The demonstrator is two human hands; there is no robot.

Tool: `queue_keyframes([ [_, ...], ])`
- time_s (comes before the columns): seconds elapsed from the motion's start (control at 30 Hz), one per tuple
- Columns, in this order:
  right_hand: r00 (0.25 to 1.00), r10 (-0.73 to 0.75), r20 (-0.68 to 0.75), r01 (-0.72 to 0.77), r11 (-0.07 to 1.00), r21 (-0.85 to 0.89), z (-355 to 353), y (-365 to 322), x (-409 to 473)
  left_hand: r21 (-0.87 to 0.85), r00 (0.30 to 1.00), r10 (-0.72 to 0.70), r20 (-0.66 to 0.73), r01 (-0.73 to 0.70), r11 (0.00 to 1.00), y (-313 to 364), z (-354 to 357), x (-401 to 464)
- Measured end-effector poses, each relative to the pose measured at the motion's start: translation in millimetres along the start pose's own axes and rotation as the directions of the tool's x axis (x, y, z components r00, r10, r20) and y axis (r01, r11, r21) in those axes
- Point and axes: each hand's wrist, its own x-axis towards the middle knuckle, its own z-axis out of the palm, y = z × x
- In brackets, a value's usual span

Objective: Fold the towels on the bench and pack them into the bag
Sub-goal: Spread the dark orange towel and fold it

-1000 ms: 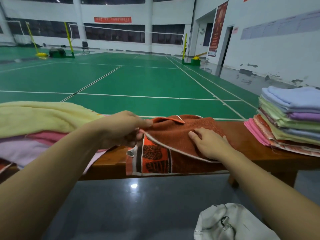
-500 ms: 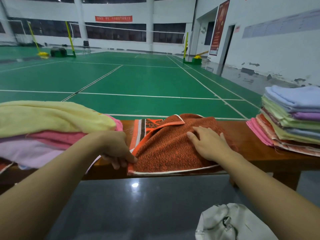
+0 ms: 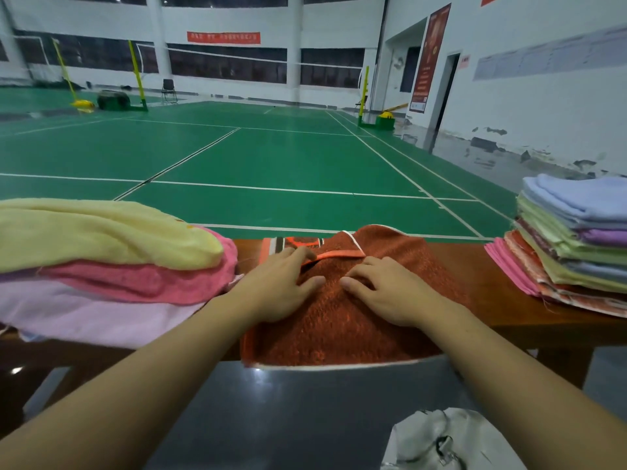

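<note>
An orange-brown towel (image 3: 342,330) with a white hem lies folded on the wooden bench (image 3: 481,269), its near edge hanging over the front. My left hand (image 3: 281,286) rests flat on its left half, fingers stretched toward a bright orange border strip. My right hand (image 3: 383,288) lies flat on the right half, beside the left. A white bag (image 3: 451,439) sits on the dark floor at the bottom right, partly out of frame.
A loose heap of yellow, pink and lilac towels (image 3: 101,266) fills the bench's left end. A neat stack of folded towels (image 3: 576,242) stands at the right end. Beyond the bench stretches a green badminton court (image 3: 271,157).
My left hand brought the towel's flap down to the near edge, let go, then moved up onto the towel's top. The right hand stayed pressing. The camera moved closer.
</note>
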Motion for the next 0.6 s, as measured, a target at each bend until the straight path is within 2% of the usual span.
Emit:
queue_keyframes([
  [0.1, 0.996, 0.011, -0.089, 0.003, 0.987, 0.159, -3.2, 2.3, 1.2, 0.197, 0.998, -0.049, -0.050, 0.058, 0.979, 7.6, 4.2, 7.8],
  [0.2, 0.975, 0.144, -0.168, -0.099, 0.963, 0.250, 0.5, 4.2, 8.3, 0.250, 0.988, -0.067, -0.138, 0.101, 0.963, 17.4, 6.0, 17.2],
  [0.33, 0.950, 0.287, -0.125, -0.239, 0.923, 0.300, 9.2, 3.1, 26.9, 0.101, 0.978, -0.103, -0.183, 0.123, 0.987, 15.0, 9.7, 31.1],
  [0.47, 0.935, 0.332, -0.125, -0.247, 0.862, 0.443, 5.3, 2.3, 45.5, 0.035, 0.971, -0.145, -0.190, 0.154, 0.987, 4.7, 13.9, 37.8],
  [0.53, 0.930, 0.335, -0.149, -0.189, 0.787, 0.587, 3.7, -0.5, 53.6, -0.010, 0.955, -0.195, -0.223, 0.198, 0.980, -4.6, 11.0, 41.3],
  [0.6, 0.929, 0.341, -0.144, -0.122, 0.649, 0.751, 3.7, -8.4, 61.7, -0.105, 0.933, -0.269, -0.240, 0.250, 0.963, -15.1, 7.2, 44.7],
])
